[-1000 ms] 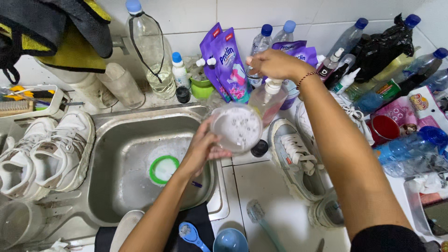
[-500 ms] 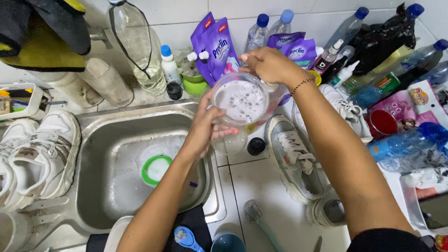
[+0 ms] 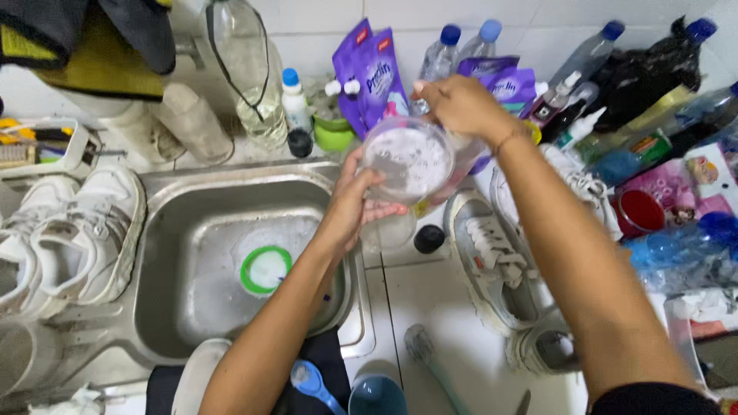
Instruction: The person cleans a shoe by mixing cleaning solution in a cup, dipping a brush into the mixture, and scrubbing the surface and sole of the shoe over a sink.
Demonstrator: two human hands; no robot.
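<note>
My left hand (image 3: 356, 201) grips a clear plastic cup (image 3: 408, 159) holding milky, bubbly liquid, raised beside the sink's right rim. My right hand (image 3: 455, 104) rests on top of a pump bottle (image 3: 460, 173), which is mostly hidden behind the cup. A worn white sneaker (image 3: 500, 265) lies on the tiled counter under my right forearm. A black cap (image 3: 429, 239) sits next to the sneaker's toe.
A steel sink (image 3: 192, 230) holds a green-rimmed lid (image 3: 266, 269). Two white sneakers (image 3: 73, 230) sit left of it. Purple pouches (image 3: 377, 77), several bottles and a red cup (image 3: 636, 212) crowd the back and right. A brush (image 3: 430, 361) and blue scoop (image 3: 311, 382) lie near me.
The cup has risen from the sink's edge up to the pump bottle's spout and now hides most of the bottle. My right hand stays on the pump.
</note>
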